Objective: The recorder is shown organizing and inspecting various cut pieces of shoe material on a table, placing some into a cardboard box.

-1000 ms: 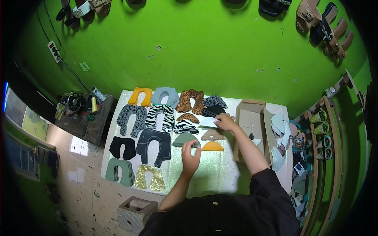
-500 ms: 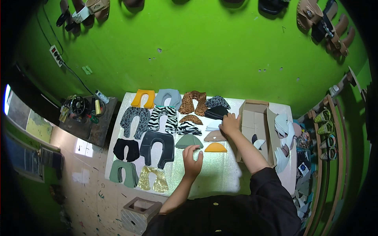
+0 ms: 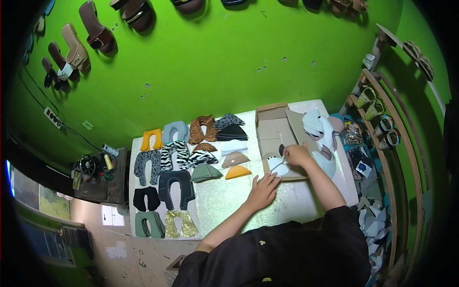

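Note:
My right hand (image 3: 297, 155) reaches into the near part of a shallow cardboard box (image 3: 272, 117), its fingers curled together. What they hold, if anything, is too small to make out. Beside those fingers lie a dark piece (image 3: 281, 149) and a pale rounded piece (image 3: 279, 166). My left hand (image 3: 262, 192) rests at the box's near left corner with its fingers stretched out, holding nothing I can see. To its left are half-moon pieces in stacks: yellow (image 3: 238, 172), beige (image 3: 235, 160), green (image 3: 207, 173), white (image 3: 234, 147) and black (image 3: 232, 133).
U-shaped cut pieces, such as a dark grey stack (image 3: 176, 186) and a gold one (image 3: 181, 225), cover the table's left side. White offcuts (image 3: 319, 125) lie right of the box. A wooden rack (image 3: 389, 158) with sandals stands at the right. A small dark table (image 3: 107, 184) is at left.
My right hand has moved from the black and white stacks into the box. My left hand has moved right from the green pieces to the box's near corner. The view has shifted.

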`<move>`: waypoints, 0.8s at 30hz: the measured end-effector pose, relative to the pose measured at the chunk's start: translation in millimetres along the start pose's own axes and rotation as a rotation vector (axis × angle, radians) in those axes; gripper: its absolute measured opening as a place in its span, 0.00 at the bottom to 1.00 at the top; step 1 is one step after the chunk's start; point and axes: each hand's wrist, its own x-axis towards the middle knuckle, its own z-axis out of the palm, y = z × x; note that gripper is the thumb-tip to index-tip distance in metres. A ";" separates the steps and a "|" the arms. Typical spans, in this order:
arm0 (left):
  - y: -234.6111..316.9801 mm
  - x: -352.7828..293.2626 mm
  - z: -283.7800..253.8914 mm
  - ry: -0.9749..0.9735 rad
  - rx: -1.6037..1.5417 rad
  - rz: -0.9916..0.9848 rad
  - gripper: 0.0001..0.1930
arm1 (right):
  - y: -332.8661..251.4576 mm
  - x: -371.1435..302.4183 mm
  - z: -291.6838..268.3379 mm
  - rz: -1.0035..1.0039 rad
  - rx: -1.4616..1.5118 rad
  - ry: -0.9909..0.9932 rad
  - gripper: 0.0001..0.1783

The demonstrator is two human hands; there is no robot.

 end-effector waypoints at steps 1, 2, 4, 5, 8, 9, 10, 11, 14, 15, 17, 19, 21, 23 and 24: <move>-1.0 2.2 8.0 -0.059 0.024 -0.014 0.27 | 7.3 1.6 21.9 -0.051 0.016 0.010 0.20; -2.4 2.2 12.7 -0.061 0.021 -0.028 0.27 | 11.6 2.4 39.3 -0.110 0.032 0.018 0.22; -4.6 1.2 12.8 -0.046 -0.015 -0.026 0.27 | 1.8 0.3 49.6 -0.116 0.049 -0.011 0.28; -3.8 1.2 12.5 -0.050 -0.016 -0.026 0.27 | -1.3 2.5 56.0 -0.124 0.043 0.031 0.33; -2.5 0.2 12.1 -0.039 -0.033 -0.018 0.27 | -6.1 13.8 67.8 -0.143 0.065 0.048 0.39; -2.8 -0.1 12.4 -0.034 -0.027 -0.015 0.27 | -8.3 18.6 70.6 -0.155 0.013 0.048 0.39; -2.7 -0.4 12.9 -0.028 -0.020 -0.012 0.27 | -9.6 21.9 73.5 -0.167 -0.040 0.048 0.40; -3.0 -0.8 13.4 -0.012 -0.030 -0.020 0.27 | -11.2 23.4 74.2 -0.163 -0.033 0.063 0.31; -0.6 -2.0 16.5 -0.003 -0.042 -0.034 0.27 | -4.8 27.3 76.4 -0.158 -0.078 0.121 0.20; -0.4 -2.8 16.1 0.001 -0.044 -0.044 0.27 | -2.0 23.4 75.4 -0.167 -0.046 0.189 0.12; -0.1 -2.8 15.5 0.003 -0.068 -0.045 0.26 | -1.9 16.0 69.3 -0.124 0.096 0.244 0.11; -1.5 -5.1 14.6 0.020 -0.113 -0.060 0.25 | -3.0 7.1 58.1 -0.043 0.490 0.266 0.12; 1.2 -3.3 7.6 0.057 -0.239 -0.119 0.24 | -1.4 -6.0 52.2 -0.151 1.168 0.182 0.16; 8.2 0.6 1.4 0.151 -0.337 -0.211 0.23 | -8.6 -27.5 38.2 -0.385 2.064 0.002 0.28; 10.4 2.4 -1.0 0.245 -0.430 -0.311 0.23 | -19.0 -42.1 28.0 -0.380 2.066 0.005 0.28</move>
